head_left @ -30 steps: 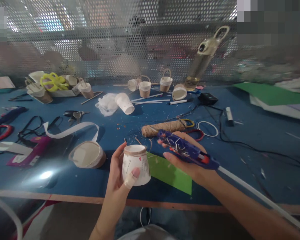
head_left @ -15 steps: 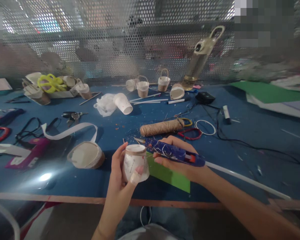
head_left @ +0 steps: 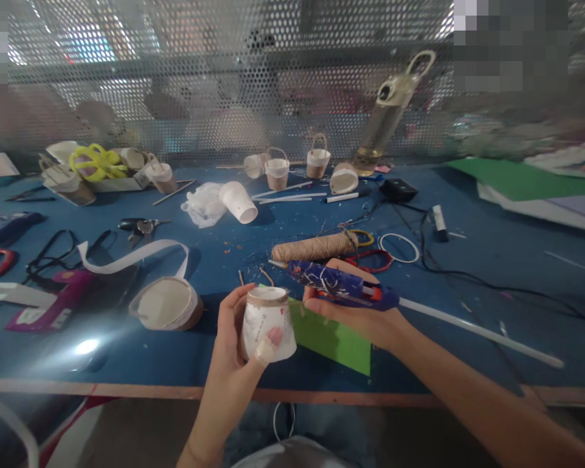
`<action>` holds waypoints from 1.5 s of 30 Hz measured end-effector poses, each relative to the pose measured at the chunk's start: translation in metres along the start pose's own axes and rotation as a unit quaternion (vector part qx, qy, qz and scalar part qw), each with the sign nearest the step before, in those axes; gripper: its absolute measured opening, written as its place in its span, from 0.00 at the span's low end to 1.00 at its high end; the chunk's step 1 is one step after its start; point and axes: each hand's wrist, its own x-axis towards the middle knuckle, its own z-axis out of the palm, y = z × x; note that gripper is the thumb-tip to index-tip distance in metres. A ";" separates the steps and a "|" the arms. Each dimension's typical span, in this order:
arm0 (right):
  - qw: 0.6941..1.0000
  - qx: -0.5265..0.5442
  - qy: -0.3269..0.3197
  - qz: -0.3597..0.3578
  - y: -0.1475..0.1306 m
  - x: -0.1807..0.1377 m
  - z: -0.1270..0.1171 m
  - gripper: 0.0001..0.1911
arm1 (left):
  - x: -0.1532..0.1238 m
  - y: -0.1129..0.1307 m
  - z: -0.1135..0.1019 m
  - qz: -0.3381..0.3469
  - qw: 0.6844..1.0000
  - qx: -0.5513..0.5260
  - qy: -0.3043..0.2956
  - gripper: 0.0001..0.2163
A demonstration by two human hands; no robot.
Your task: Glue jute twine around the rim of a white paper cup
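Note:
My left hand [head_left: 244, 351] is closed round a white paper cup [head_left: 268, 328], held narrow end up with a band of brown twine near that end. My right hand [head_left: 355, 305] grips a blue glue gun [head_left: 338, 284], its nozzle pointing left above the cup and apart from it. A long white glue stick [head_left: 478, 331] sticks out of the gun's back end. Beneath the right hand lies a green sheet [head_left: 331, 344]. Behind the gun is a roll of brown twine [head_left: 314, 247]. A twine-wrapped cup [head_left: 168, 303] rests left of my left hand.
Small cup baskets [head_left: 277, 172] stand along the perforated metal screen [head_left: 214, 97], near a tilted bottle [head_left: 385, 123]. Red-handled scissors [head_left: 373, 261] and a black cable [head_left: 492, 286] lie to the right. A purple glue gun [head_left: 53, 302] and white strip [head_left: 131, 257] lie left.
The glue gun's nozzle has risen and moved slightly right, away from the cup's top. The cup has shifted a little down and right in my left hand.

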 end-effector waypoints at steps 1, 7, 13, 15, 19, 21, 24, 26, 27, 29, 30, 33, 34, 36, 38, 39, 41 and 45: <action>1.000 -0.001 -0.001 0.001 0.000 0.000 0.001 0.09 | 0.000 0.000 -0.001 -0.002 1.000 -0.007 -0.003 0.26; 1.000 -0.009 0.000 0.002 -0.004 0.001 0.003 0.08 | 0.000 -0.002 -0.005 -0.017 0.999 -0.044 -0.025 0.25; 1.000 -0.004 -0.004 0.006 -0.002 0.002 0.003 0.10 | 0.003 -0.002 -0.006 -0.024 0.997 -0.047 -0.052 0.27; 1.000 -0.003 -0.005 0.006 -0.001 0.002 0.004 0.10 | 0.004 -0.003 -0.007 -0.027 0.997 -0.049 -0.057 0.28; 1.000 0.015 -0.013 0.021 0.001 0.002 0.005 0.10 | 0.004 -0.003 -0.009 -0.037 0.996 -0.050 -0.068 0.28; 0.999 0.021 -0.014 0.032 0.001 0.002 0.005 0.11 | 0.003 -0.003 -0.010 -0.041 0.995 -0.048 -0.073 0.28; 0.999 0.024 -0.009 0.039 0.001 0.002 0.006 0.12 | 0.002 -0.003 -0.011 -0.045 0.995 -0.046 -0.080 0.28; 0.999 0.025 -0.001 0.039 0.001 0.003 0.007 0.13 | 0.001 -0.002 -0.010 -0.042 0.995 -0.047 -0.081 0.28; 0.999 0.027 0.005 0.037 0.001 0.003 0.007 0.14 | 0.001 -0.001 -0.009 -0.039 0.995 -0.044 -0.078 0.28; 0.999 0.029 0.015 0.039 0.001 0.003 0.009 0.16 | 0.000 0.000 -0.005 -0.038 0.997 -0.027 -0.066 0.31; 0.999 0.030 0.019 0.041 0.001 0.003 0.010 0.17 | 0.000 0.001 -0.004 -0.040 0.997 -0.015 -0.058 0.32; 0.998 0.018 0.023 0.048 0.001 0.002 0.010 0.18 | 0.000 0.000 -0.001 -0.046 0.998 0.002 -0.033 0.33; 0.999 0.011 0.027 0.046 0.002 0.002 0.010 0.18 | 0.000 -0.002 -0.001 -0.045 0.999 -0.007 -0.024 0.32; 0.998 -0.010 0.047 0.037 0.005 0.003 0.008 0.17 | 0.001 -0.004 -0.003 -0.041 0.998 -0.040 -0.011 0.33; 0.994 -0.045 0.100 0.021 0.007 0.004 0.005 0.15 | 0.002 -0.007 -0.005 -0.044 0.996 -0.075 -0.009 0.35; 0.989 -0.068 0.129 0.014 0.009 0.005 0.003 0.14 | 0.003 -0.007 -0.006 -0.046 0.995 -0.087 -0.012 0.36; 0.978 -0.115 0.173 0.004 0.011 0.007 0.000 0.14 | 0.002 -0.008 -0.007 -0.051 0.994 -0.094 -0.022 0.37; 0.974 -0.136 0.182 -0.008 0.014 0.010 -0.001 0.14 | 0.000 -0.007 -0.007 -0.049 0.994 -0.092 -0.041 0.35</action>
